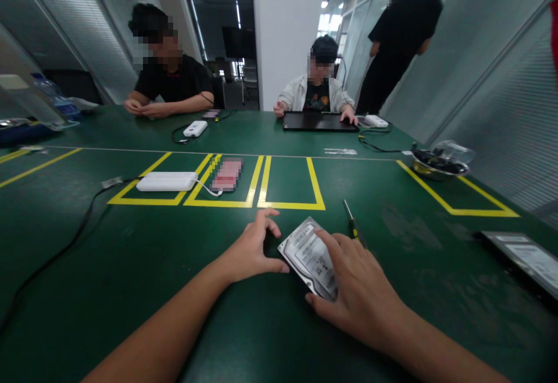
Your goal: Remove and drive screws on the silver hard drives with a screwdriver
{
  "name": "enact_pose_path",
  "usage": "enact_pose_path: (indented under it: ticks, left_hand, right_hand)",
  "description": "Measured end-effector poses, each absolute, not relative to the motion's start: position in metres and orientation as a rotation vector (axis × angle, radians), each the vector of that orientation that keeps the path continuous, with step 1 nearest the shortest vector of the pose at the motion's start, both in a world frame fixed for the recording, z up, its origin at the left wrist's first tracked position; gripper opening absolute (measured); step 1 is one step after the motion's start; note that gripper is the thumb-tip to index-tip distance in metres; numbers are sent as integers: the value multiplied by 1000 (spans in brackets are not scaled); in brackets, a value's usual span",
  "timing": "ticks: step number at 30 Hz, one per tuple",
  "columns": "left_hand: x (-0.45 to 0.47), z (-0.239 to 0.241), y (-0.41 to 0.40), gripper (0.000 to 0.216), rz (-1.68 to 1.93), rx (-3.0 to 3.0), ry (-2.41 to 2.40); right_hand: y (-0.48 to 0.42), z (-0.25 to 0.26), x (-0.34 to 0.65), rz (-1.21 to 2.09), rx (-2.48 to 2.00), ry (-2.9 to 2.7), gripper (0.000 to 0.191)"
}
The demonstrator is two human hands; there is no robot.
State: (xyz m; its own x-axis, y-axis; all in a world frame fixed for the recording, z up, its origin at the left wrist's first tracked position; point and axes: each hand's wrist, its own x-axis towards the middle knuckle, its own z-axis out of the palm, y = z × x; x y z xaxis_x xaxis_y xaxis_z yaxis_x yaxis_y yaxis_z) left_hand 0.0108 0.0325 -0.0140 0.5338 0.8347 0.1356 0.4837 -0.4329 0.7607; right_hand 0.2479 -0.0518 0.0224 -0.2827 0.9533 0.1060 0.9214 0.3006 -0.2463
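Note:
A silver hard drive (310, 250) with a white printed label is tilted in front of me, its right end gripped by my right hand (355, 281). The thumb lies along its near edge and the fingers reach over its far side. My left hand (255, 246) is just left of the drive, thumb and fingers apart in a C shape, with nothing between them. The thumb tip comes near the drive's left edge; I cannot tell whether it touches. Beyond my right hand lies a screwdriver (352, 220) with a black and yellow handle, partly hidden by the fingers.
Yellow tape (292, 205) marks boxes on the green table (209, 330). A white power bank (168, 181) is cabled to a phone (227, 174). A bowl of dark parts (440, 165) and a black device (523, 261) are at right. Two people sit across; another stands behind.

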Motion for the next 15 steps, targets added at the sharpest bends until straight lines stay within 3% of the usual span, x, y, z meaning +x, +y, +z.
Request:
enact_pose_path:
  ticks: [9, 15]
  left_hand:
    - [13, -13, 33, 60, 636, 2230, 1133]
    - [14, -10, 33, 55, 562, 2279, 1159]
  right_hand:
    - [-62, 45, 294, 35, -1673, -2282, 92]
    - [-81, 38, 367, -85, -1845, -2202, 88]
